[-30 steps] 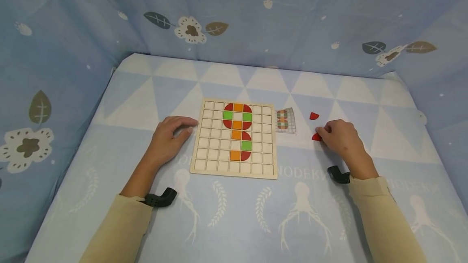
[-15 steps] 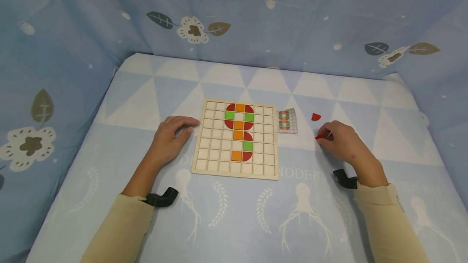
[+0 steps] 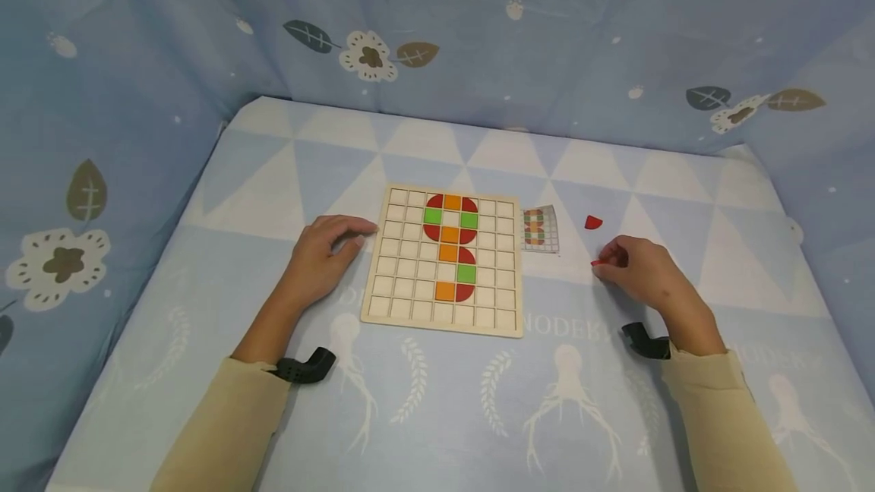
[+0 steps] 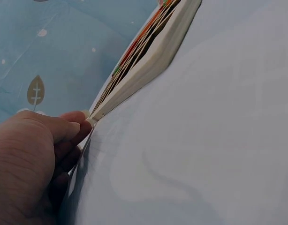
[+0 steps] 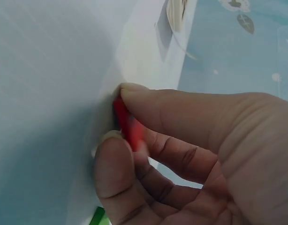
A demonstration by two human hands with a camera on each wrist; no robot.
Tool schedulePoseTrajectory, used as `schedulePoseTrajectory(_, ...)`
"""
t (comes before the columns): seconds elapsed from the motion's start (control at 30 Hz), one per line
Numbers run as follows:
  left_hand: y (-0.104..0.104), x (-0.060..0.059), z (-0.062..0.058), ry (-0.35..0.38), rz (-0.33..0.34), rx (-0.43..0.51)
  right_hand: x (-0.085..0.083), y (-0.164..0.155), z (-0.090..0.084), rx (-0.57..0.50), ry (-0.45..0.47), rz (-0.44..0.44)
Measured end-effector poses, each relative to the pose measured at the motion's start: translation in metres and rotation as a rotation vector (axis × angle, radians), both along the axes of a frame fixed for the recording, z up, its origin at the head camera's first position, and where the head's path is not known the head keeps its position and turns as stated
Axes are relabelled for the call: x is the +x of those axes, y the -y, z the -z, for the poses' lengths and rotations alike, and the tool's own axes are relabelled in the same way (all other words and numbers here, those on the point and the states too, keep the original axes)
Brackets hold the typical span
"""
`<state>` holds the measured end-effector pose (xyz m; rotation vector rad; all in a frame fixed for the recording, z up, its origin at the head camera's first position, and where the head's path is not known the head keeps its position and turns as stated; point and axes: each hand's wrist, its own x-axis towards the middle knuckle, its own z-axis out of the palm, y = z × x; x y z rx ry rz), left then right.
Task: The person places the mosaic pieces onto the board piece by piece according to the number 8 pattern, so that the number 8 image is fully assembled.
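Observation:
Between thumb and fingers, my right hand (image 3: pixel 639 272) pinches a red quarter-circle piece (image 5: pixel 127 124), just above the cloth to the right of the board. Farther back lies a second red quarter-circle piece (image 3: pixel 593 222). The wooden grid board (image 3: pixel 396 279) carries red quarter circles, orange squares and green squares set in its cells, forming a rounded pattern. My left hand (image 3: pixel 321 257) rests beside the board, fingertips touching its left edge; in the left wrist view the fingertips meet the board's rim (image 4: pixel 144 70).
A small pattern card (image 3: pixel 549 230) lies against the board's right side, printed with a coloured grid design. A green piece (image 5: pixel 98 216) shows partly at the bottom of the right wrist view. A patterned cloth (image 3: pixel 424 416) covers the table; blue curtains (image 3: pixel 478 44) hang behind.
My right hand has picked the nearer red quarter-circle piece off the cloth and tilted it between the fingers. The left hand stays at the board's edge. The head view has shifted slightly.

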<state>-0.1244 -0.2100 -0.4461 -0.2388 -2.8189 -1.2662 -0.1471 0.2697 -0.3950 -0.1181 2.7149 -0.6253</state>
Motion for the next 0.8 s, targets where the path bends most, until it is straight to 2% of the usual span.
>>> schedulePoseTrajectory(0.13, 0.0, -0.001, 0.0, -0.005, -0.001, -0.003, 0.003, 0.001, 0.001, -0.014, 0.002, 0.002)
schedulePoseTrajectory(0.37, -0.001, -0.001, 0.0, -0.006, -0.005, -0.002, 0.011, 0.001, 0.001, -0.042, -0.075, -0.024)
schedulePoseTrajectory(0.57, -0.002, -0.002, 0.0, -0.001, -0.009, -0.006, 0.017, 0.008, -0.004, -0.075, -0.116, -0.017)
schedulePoseTrajectory(0.8, -0.002, -0.002, 0.0, -0.006, -0.017, -0.008, 0.022, 0.025, -0.013, -0.105, -0.158, -0.047)
